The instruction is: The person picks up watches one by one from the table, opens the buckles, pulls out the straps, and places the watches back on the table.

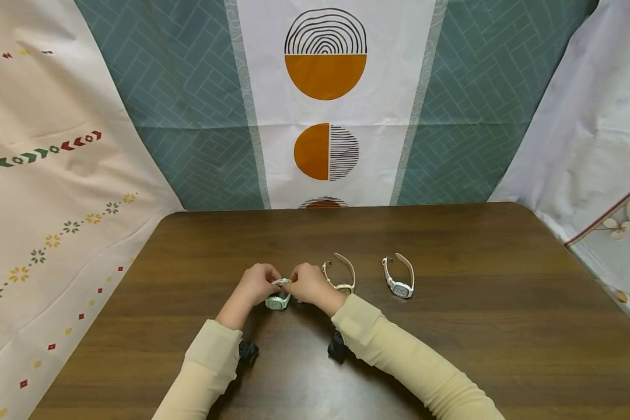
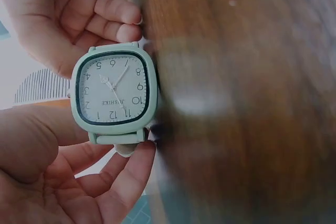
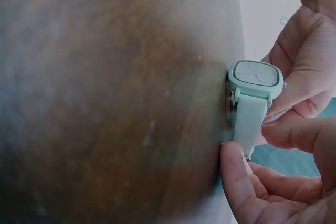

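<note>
The left hand [image 1: 254,286] and right hand [image 1: 311,283] both pinch the pale strap [image 3: 249,121] of a mint-green, rounded-square watch [image 1: 275,304], at the brown wooden tabletop [image 1: 483,326]. Right of that watch lie a cream-strapped watch [image 1: 343,288] and, farther, a white-strapped watch [image 1: 401,290].

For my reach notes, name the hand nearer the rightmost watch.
Right. The right hand is left of the rightmost watch, with another watch between them; the left hand is farther left.

In the head view, the mint-green wristwatch [image 1: 276,304] is too small to read; the right forearm [image 1: 370,328] partly hides the cream wristwatch [image 1: 343,288] (wrist views blur the tabletop [image 2: 247,98]).
</note>
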The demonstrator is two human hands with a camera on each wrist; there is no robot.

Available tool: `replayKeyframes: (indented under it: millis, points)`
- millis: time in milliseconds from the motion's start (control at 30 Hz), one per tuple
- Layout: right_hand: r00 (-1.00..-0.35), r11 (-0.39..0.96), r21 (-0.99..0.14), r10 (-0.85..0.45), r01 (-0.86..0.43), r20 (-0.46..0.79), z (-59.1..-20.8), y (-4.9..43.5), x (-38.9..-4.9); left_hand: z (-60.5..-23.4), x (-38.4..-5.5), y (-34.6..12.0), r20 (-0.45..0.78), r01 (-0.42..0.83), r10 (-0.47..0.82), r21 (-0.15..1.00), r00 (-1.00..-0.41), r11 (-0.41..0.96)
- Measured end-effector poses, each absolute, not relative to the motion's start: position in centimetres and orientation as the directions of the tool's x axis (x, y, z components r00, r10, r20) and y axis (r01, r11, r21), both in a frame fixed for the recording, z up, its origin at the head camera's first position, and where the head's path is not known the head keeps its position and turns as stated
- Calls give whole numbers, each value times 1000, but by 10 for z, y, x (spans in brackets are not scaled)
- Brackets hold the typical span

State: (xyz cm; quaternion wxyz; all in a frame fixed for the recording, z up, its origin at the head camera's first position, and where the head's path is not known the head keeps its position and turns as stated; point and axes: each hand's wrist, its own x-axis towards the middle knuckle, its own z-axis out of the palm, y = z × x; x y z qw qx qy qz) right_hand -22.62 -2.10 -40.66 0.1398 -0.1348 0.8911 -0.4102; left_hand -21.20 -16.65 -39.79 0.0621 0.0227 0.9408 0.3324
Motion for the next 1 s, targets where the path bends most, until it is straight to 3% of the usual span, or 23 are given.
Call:
replayKeyframes:
  millis: [367,667,1000]
  points:
    - [-937,607,-782,-338,-144,-90,-405,-14,-223,-391,-208,-158,-65,32,94,632,-993,774]
    - [-948,540,-822,-318,-179,-2,-390,-1,-218,-380,-209,-149,67,99,73,679,-995,727]
    - [-959,448,-889,-281,-94,-40,-374,20,-225,-366,-213,-138,38,75,70,742,-997,666]
